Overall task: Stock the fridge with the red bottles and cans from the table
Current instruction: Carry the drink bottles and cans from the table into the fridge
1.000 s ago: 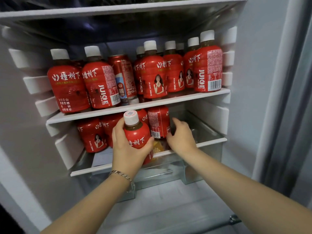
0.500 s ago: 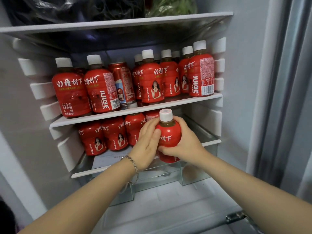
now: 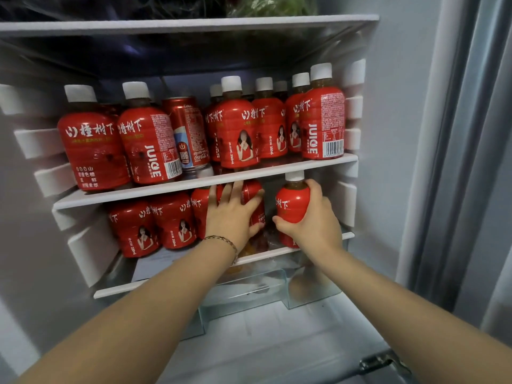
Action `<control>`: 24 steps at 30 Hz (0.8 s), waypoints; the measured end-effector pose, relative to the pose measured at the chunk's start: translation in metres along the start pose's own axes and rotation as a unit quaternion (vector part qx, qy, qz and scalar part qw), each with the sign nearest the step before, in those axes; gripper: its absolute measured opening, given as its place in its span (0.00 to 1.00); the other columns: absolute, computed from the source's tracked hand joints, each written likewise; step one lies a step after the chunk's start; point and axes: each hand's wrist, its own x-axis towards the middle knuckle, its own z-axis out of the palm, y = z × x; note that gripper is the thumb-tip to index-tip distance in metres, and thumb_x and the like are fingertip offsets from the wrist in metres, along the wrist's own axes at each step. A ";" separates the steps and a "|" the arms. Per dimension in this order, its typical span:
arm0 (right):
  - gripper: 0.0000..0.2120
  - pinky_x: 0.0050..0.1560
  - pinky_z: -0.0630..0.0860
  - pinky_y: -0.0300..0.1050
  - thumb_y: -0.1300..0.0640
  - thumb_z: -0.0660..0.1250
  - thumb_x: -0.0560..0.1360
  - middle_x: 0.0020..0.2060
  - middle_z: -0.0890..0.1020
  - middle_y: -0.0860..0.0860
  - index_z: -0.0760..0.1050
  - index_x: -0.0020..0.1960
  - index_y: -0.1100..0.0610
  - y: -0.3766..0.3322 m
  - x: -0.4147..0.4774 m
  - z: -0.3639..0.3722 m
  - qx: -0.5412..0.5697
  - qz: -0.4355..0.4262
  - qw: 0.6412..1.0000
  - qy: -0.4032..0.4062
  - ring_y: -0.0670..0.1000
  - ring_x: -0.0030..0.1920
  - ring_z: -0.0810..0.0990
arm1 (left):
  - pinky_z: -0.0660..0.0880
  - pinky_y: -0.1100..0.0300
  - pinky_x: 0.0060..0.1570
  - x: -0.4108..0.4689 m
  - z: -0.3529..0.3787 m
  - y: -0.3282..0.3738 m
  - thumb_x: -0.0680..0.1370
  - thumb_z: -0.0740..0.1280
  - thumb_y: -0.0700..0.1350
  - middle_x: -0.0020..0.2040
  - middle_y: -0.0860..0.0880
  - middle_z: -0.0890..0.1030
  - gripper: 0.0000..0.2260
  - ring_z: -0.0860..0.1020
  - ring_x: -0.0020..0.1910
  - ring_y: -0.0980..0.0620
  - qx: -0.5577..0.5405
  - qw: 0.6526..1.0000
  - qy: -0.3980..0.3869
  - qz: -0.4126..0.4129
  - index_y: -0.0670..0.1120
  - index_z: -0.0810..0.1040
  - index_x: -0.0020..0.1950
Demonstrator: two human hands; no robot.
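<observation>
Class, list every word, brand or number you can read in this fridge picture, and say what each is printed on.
"山楂树下": far-left bottle, upper shelf.
"JUICE": second bottle from left.
"Coca-Cola": red can.
"350mL": front middle bottle.
"树下": held bottle in the right hand.
Ingredient panels, barcode digits: too small to read.

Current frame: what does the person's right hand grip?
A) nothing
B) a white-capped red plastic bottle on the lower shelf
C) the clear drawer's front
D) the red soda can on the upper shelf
B: the right hand is curled round the white-capped red plastic bottle, held upright at the right end of the lower white fridge shelf; the left hand rests spread on a red container beside it.
</observation>
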 end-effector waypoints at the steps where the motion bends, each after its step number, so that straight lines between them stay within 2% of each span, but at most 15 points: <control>1: 0.43 0.52 0.76 0.50 0.44 0.75 0.65 0.60 0.71 0.53 0.55 0.72 0.48 0.003 0.004 0.001 0.001 -0.001 1.000 -0.003 0.56 0.56 0.76 | 0.41 0.43 0.71 -0.002 0.004 -0.002 0.74 0.64 0.62 0.75 0.43 0.54 0.32 0.53 0.74 0.42 0.020 0.999 0.022 0.017 0.60 0.54 0.75; 3: 0.43 0.55 0.76 0.53 0.44 0.75 0.66 0.63 0.70 0.53 0.54 0.72 0.50 0.008 0.014 0.004 0.010 -0.001 1.000 -0.021 0.56 0.60 0.75 | 0.49 0.43 0.69 -0.004 0.011 -0.006 0.64 0.74 0.61 0.70 0.41 0.67 0.37 0.67 0.68 0.39 0.039 0.995 0.077 0.047 0.57 0.67 0.70; 4: 0.43 0.57 0.75 0.55 0.44 0.74 0.67 0.64 0.70 0.54 0.52 0.72 0.51 0.009 0.021 0.006 0.010 0.002 0.999 -0.034 0.57 0.61 0.75 | 0.52 0.43 0.67 -0.004 0.016 -0.010 0.59 0.78 0.60 0.65 0.41 0.72 0.38 0.71 0.64 0.39 0.034 0.992 0.104 0.058 0.55 0.72 0.67; 5: 0.44 0.59 0.74 0.56 0.44 0.73 0.68 0.65 0.69 0.55 0.50 0.73 0.52 0.012 0.031 0.010 0.008 0.009 0.999 -0.048 0.58 0.62 0.74 | 0.53 0.44 0.66 -0.001 0.023 -0.013 0.56 0.79 0.59 0.64 0.41 0.74 0.39 0.71 0.63 0.39 0.025 0.989 0.131 0.066 0.54 0.73 0.66; 7: 0.45 0.61 0.72 0.58 0.44 0.72 0.69 0.66 0.70 0.58 0.47 0.75 0.53 0.016 0.050 0.020 0.008 0.029 0.996 -0.080 0.61 0.63 0.73 | 0.49 0.45 0.68 -0.001 0.032 -0.019 0.57 0.78 0.58 0.65 0.42 0.70 0.39 0.66 0.65 0.41 0.008 0.984 0.161 0.076 0.55 0.69 0.66; 9: 0.42 0.62 0.71 0.57 0.43 0.68 0.72 0.64 0.72 0.61 0.48 0.75 0.56 0.020 0.068 0.035 -0.012 0.056 0.992 -0.116 0.62 0.63 0.74 | 0.44 0.49 0.70 -0.003 0.034 -0.020 0.59 0.78 0.58 0.67 0.44 0.65 0.39 0.62 0.66 0.43 -0.011 0.982 0.175 0.073 0.56 0.65 0.66; 12: 0.29 0.60 0.72 0.52 0.44 0.61 0.77 0.61 0.74 0.62 0.58 0.73 0.57 0.026 0.084 0.058 -0.118 0.066 0.981 -0.140 0.62 0.61 0.74 | 0.42 0.51 0.70 -0.003 0.036 -0.020 0.60 0.77 0.58 0.67 0.46 0.63 0.39 0.61 0.68 0.45 -0.023 0.983 0.171 0.066 0.57 0.64 0.67; 15: 0.15 0.58 0.74 0.51 0.54 0.56 0.80 0.58 0.76 0.60 0.70 0.65 0.56 0.023 0.093 0.080 -0.102 0.067 0.985 -0.123 0.61 0.58 0.76 | 0.42 0.51 0.70 -0.002 0.038 -0.020 0.60 0.77 0.58 0.68 0.46 0.65 0.38 0.62 0.68 0.45 -0.026 0.981 0.181 0.058 0.57 0.64 0.67; 17: 0.15 0.59 0.74 0.53 0.55 0.53 0.80 0.58 0.76 0.59 0.71 0.63 0.56 0.017 0.097 0.091 -0.084 0.068 0.985 -0.134 0.61 0.57 0.76 | 0.43 0.51 0.70 -0.002 0.038 -0.020 0.60 0.77 0.58 0.67 0.45 0.67 0.38 0.62 0.67 0.45 -0.027 0.982 0.181 0.052 0.57 0.65 0.67; 20: 0.18 0.60 0.73 0.53 0.54 0.51 0.81 0.62 0.73 0.59 0.66 0.68 0.57 0.013 0.103 0.099 -0.100 0.068 0.979 -0.166 0.61 0.60 0.75 | 0.44 0.51 0.70 -0.002 0.039 -0.020 0.60 0.77 0.57 0.67 0.46 0.65 0.38 0.63 0.68 0.45 -0.032 0.983 0.176 0.051 0.57 0.65 0.66; 24: 0.16 0.60 0.75 0.52 0.58 0.55 0.79 0.60 0.77 0.58 0.73 0.63 0.58 0.019 0.109 0.095 -0.125 0.062 0.963 -0.230 0.59 0.58 0.77 | 0.44 0.51 0.70 -0.001 0.038 -0.020 0.60 0.77 0.58 0.68 0.46 0.63 0.38 0.62 0.68 0.45 -0.027 0.983 0.175 0.051 0.57 0.64 0.66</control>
